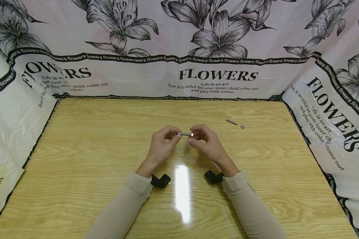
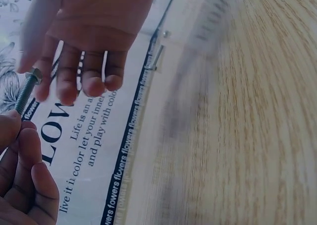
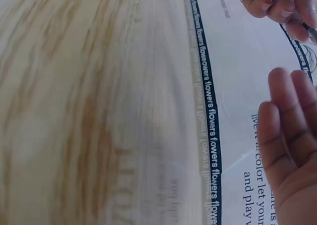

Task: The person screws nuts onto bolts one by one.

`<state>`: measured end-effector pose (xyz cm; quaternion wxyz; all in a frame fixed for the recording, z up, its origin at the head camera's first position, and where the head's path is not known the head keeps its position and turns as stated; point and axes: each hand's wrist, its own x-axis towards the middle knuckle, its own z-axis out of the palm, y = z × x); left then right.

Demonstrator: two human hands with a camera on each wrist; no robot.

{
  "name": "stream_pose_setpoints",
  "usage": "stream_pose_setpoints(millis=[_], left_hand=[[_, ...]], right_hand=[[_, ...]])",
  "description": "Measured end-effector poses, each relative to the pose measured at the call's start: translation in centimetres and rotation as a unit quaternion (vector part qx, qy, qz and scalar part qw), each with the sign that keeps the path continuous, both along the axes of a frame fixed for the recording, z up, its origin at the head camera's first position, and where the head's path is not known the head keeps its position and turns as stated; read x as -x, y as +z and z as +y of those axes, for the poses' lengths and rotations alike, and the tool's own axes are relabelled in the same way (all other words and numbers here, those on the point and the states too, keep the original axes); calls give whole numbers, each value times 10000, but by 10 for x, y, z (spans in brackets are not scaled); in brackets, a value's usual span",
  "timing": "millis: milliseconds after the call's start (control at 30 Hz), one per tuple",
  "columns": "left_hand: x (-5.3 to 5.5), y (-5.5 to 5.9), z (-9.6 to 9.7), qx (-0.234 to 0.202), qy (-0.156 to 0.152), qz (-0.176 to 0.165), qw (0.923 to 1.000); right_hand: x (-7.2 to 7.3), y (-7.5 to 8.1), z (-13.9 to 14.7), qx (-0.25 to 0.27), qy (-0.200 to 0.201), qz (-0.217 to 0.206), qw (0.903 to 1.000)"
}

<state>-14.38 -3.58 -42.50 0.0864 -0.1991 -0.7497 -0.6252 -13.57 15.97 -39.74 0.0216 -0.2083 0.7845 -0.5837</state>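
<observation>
My left hand pinches a metal bolt by its left end, between thumb and fingertips, above the table. The bolt lies about level and points toward my right hand. A hex nut sits at the bolt's far end, and in the left wrist view the threads show below it. Around this nut stand the right thumb and forefinger, apart from each other, with the nut visible in the gap. The other right fingers are nearly straight. In the right wrist view the bolt is mostly out of frame.
A second bolt lies on the wood-grain table toward the back right, with a loose nut beside it. White floral-print cloth stands along the table's back and both sides.
</observation>
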Motion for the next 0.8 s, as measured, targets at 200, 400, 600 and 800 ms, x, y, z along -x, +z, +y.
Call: stream_pose_setpoints(millis=[200, 400, 600, 800], left_hand=[[1, -3, -1, 7, -6, 149, 9999], [1, -2, -2, 20, -8, 180, 9998], [1, -2, -2, 60, -20, 208, 9998], [1, -2, -2, -9, -41, 177, 9998]], right_hand=[[1, -3, -1, 323, 171, 376, 9986], [1, -2, -2, 228, 178, 447, 9986], [-1, 3, -3, -128, -54, 95, 9999], [-1, 2, -2, -212, -69, -2, 9998]])
